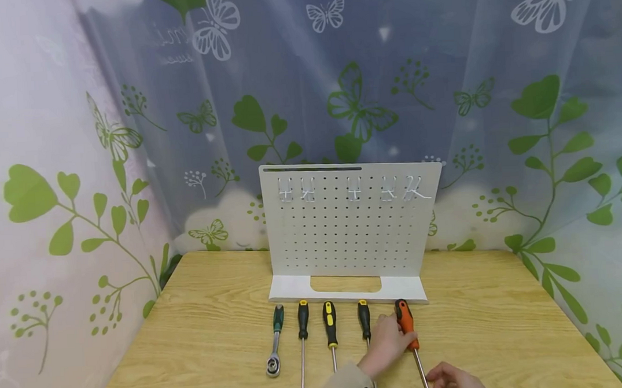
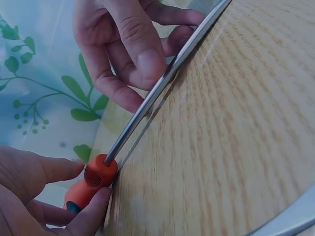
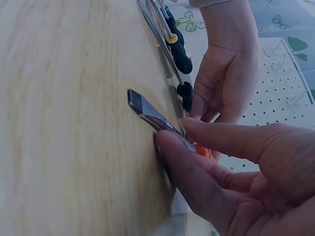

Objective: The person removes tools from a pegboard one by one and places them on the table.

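Observation:
An orange-handled flat-blade screwdriver (image 1: 406,323) lies at the right end of a row of tools on the wooden table. My left hand (image 1: 385,342) holds its handle between thumb and fingers, close above the tabletop in the left wrist view. Near the tip, my right hand (image 1: 452,380) pinches the steel shaft (image 2: 142,110). The flat tip (image 3: 137,102) sticks out past the right fingers in the right wrist view. Just left of my left hand lies a black-and-yellow screwdriver (image 1: 364,316), its shaft partly hidden by the left wrist.
Behind the tools stands a white pegboard (image 1: 344,227) with several wire hooks (image 1: 354,189) along its upper part. Farther left lie two more black-and-yellow screwdrivers, one (image 1: 330,320) beside the other (image 1: 303,319), and a green-handled ratchet (image 1: 277,320). Patterned curtains (image 1: 307,101) enclose the table.

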{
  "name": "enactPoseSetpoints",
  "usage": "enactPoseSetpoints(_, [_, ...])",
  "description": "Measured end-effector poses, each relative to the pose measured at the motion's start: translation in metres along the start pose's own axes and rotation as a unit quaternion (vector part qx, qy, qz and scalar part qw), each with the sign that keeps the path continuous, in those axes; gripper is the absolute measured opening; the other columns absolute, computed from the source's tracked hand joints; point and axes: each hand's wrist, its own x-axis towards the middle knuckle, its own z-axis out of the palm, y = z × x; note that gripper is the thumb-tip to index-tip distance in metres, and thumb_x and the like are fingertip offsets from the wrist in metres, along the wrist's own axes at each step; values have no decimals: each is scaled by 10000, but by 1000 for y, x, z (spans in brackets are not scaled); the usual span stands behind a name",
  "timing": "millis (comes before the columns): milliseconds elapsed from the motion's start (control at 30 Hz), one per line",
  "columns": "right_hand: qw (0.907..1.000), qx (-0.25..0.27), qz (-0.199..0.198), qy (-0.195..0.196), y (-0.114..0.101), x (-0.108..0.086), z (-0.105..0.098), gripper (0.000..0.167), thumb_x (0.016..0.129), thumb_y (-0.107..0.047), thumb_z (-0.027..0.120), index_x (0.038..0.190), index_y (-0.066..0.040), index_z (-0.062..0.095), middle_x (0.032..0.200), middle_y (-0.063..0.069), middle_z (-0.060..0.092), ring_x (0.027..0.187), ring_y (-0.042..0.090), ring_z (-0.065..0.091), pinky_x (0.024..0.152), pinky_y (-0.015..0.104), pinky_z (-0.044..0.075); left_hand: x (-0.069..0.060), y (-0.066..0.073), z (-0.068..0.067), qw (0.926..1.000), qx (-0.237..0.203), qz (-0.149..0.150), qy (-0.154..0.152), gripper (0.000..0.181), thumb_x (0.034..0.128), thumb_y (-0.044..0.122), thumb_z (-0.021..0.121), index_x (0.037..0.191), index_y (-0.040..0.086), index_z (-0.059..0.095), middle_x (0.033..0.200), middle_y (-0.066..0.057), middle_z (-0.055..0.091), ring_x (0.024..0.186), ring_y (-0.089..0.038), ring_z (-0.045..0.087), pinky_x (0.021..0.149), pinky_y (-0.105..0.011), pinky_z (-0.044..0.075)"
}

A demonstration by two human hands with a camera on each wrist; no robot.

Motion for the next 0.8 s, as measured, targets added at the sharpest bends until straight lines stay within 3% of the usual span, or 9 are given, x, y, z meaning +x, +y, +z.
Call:
enactPoseSetpoints(100, [9993,-234,-185,211,0,0,-2,257,907,-117,712,1086,34,606,818,-1,626,755,137,632,636,198,474,-1,1,-2,10000,27,20,14,246,847,212,818,807,44,644,712,42,441,649,-75,375,524,-185,351])
enactPoseSetpoints(267, [9956,-417,-49,835,-8,1,-10,279,981,-228,667,1106,15,612,844,4,646,675,148,640,580,256,531,0,4,-12,9998,108,171,-8,264,875,228,793,783,52,619,713,35,459,644,-75,396,536,-192,346])
enactPoseSetpoints(333, [9938,-393,-47,1042,-14,3,-13,291,992,-238,659,1128,15,612,873,25,656,657,178,650,559,286,555,2,4,-19,9997,89,244,-21,241,894,226,777,837,34,643,736,17,537,662,-71,463,566,-197,388])
enactPoseSetpoints(433, [9891,-549,-260,1339,-25,7,-18,260,998,-198,651,1156,7,628,936,76,674,665,187,660,541,282,579,7,0,-31,9986,139,517,41,312,923,213,752,1073,-51,679,879,-48,643,750,-100,612,676,-215,481])
enactPoseSetpoints(567, [9764,-957,-552,1857,-36,16,-23,234,993,-175,662,1172,-25,666,1013,83,708,743,161,675,560,250,581,14,-9,-53,9933,358,1088,151,496,960,178,707,1361,-78,564,1084,-135,662,922,-211,684,779,-245,556])
enactPoseSetpoints(667, [9631,-1287,-863,2199,-40,23,-28,231,982,-162,680,1181,-46,688,1053,86,730,852,189,699,647,265,600,17,-18,-76,9876,723,1389,97,516,1007,213,650,1437,-35,508,1246,-169,637,1076,-278,655,870,-312,588])
enactPoseSetpoints(800, [9428,-1735,-1326,2520,-43,30,-39,303,984,-176,681,1254,-41,671,1189,155,711,1061,333,676,806,408,625,18,-33,-112,9772,1405,1595,-9,563,1052,311,568,1517,26,427,1471,-183,521,1323,-336,529,1094,-462,483])
